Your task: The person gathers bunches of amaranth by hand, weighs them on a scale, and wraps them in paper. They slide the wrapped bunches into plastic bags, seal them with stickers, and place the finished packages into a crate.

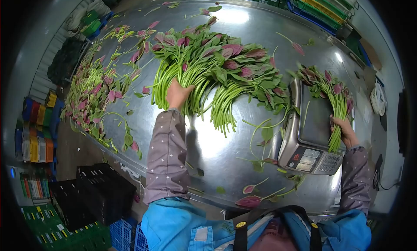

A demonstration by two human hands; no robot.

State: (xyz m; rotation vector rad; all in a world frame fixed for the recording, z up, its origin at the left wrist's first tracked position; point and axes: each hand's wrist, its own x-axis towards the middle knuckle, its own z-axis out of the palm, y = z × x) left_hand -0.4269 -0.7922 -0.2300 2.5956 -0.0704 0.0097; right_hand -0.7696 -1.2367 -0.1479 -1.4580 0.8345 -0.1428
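A big heap of red amaranth [217, 64], with long green stems and red-green leaves, lies across the middle of the metal table. My left hand [178, 94] is at the stems on its near left side, fingers curled into them. At the right stands a digital scale [313, 120] with a flat dark pan and a keypad on its near side. My right hand [344, 128] is closed round the stems of a smaller amaranth bunch [337, 101], which lies over the scale's right side with leaves pointing away from me. One loose stem lies on the pan.
Trimmed stems and leaves [97, 92] cover the table's left end. Stray leaves [256, 199] lie near the front edge. Black crates [106, 188] and green crates [65, 231] stand on the floor at left. Stacked coloured trays [319, 9] are at the far right, and a white basket [378, 99] is beyond the scale.
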